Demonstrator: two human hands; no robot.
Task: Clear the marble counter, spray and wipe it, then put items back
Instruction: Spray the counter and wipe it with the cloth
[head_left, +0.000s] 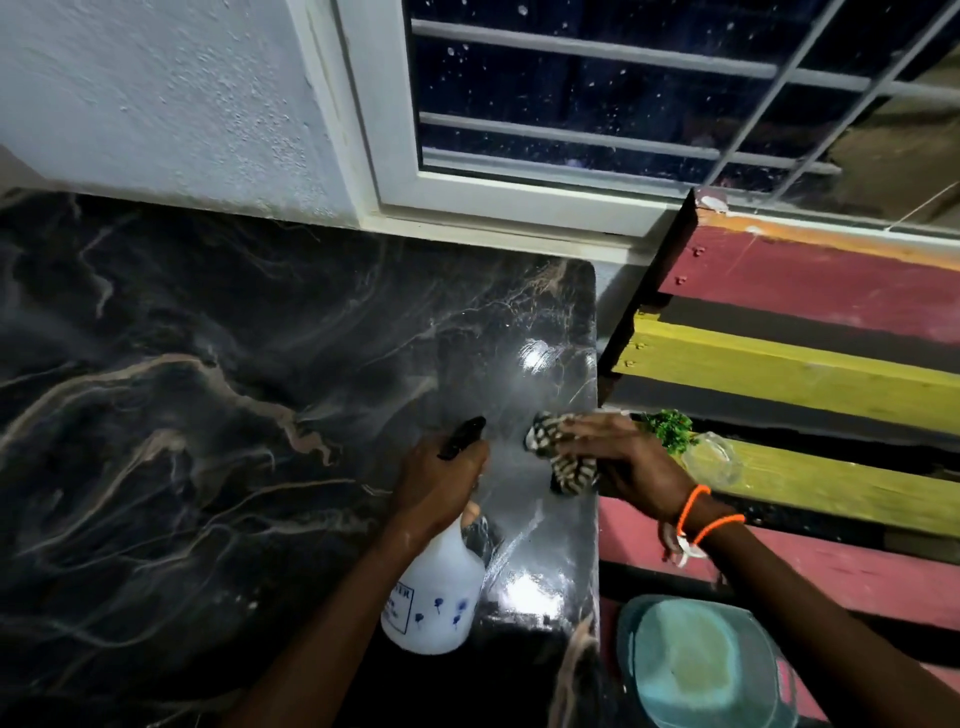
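Spraying and wiping, I judge: my left hand (436, 483) grips the spray bottle (436, 597), my flat right hand (618, 457) presses the cloth (550, 447) on the counter (208, 415); next, sweep the wet sheen.

The left hand (436, 478) covers the neck of the spray bottle (441, 597); its label (402, 605) is too blurred to read. The right hand (618, 457) hides much of the striped cloth (545, 436).

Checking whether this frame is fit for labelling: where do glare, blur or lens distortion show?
Head view, glare: two bright patches on the marble counter near its right edge, beyond the striped cloth and beside the spray bottle. Head view, distortion: the window frame leans and bows. Head view, blur: the right hand and cloth look slightly soft.
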